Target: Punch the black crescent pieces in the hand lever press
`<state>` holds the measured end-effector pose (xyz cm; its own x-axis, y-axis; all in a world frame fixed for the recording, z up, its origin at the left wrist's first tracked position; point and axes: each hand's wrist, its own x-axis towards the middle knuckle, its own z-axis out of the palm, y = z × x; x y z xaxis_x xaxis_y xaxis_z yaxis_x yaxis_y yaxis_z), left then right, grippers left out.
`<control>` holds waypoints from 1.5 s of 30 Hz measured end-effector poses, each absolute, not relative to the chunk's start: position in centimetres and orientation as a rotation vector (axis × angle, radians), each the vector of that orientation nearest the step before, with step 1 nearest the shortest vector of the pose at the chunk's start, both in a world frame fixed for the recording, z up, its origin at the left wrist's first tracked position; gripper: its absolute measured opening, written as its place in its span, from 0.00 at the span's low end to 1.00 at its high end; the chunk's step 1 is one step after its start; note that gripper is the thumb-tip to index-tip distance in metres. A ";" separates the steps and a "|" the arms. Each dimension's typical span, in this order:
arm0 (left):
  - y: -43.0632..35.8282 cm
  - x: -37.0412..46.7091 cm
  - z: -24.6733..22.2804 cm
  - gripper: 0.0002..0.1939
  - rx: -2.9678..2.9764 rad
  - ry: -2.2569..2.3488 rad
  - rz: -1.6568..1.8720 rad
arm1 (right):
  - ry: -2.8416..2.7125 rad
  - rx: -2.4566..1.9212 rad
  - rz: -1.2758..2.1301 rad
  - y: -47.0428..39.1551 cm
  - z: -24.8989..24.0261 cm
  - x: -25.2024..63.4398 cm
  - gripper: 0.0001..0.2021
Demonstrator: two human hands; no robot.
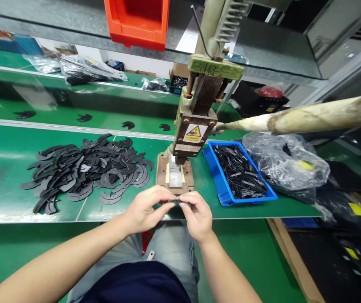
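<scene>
Between the fingertips of my left hand (148, 208) and my right hand (196, 213) is a small black part (177, 201), mostly hidden by the fingers. Both hands are pinched on it, just in front of the base of a hand press (175, 179). A bright metal plate sits on that base under the ram. Left of the press lies a heap of curved black plastic pieces (85, 168). To its right, a blue tray (221, 201) holds many thin black strips (239, 172).
The press lever (294, 115) sticks out to the right above the tray. Clear plastic bags (287, 160) lie beyond the tray. Several black pieces (84, 118) are spaced along the green belt behind. An orange bin (137, 35) stands on the overhead shelf.
</scene>
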<state>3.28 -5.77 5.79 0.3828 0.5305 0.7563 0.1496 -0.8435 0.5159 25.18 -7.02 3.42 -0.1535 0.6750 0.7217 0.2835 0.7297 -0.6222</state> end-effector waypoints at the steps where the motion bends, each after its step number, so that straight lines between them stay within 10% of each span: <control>1: -5.2 3.1 5.8 0.11 2.319 0.596 1.451 | -1.754 -0.788 0.402 -6.8 3.8 25.4 0.11; 14: 5.8 3.5 6.0 0.12 2.699 1.266 1.122 | -1.543 -0.380 0.060 -6.1 27.9 28.8 0.25; 27: 6.3 3.6 7.4 0.15 2.772 1.083 0.992 | -1.482 -0.430 -0.098 -7.7 13.4 28.4 0.11; 34: 10.9 -4.9 10.3 0.20 2.722 1.729 0.550 | -1.409 -0.383 -0.102 -7.1 13.1 27.9 0.12; 45: 14.2 -6.5 11.0 0.34 2.841 1.446 -0.123 | -1.393 -0.411 -0.106 -7.2 13.1 27.7 0.13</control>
<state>-6.54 14.22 10.98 0.5864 0.8087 -0.0462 0.8049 -0.5882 -0.0785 27.74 -7.18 13.09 0.1853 0.1672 0.9684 0.3113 0.9247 -0.2192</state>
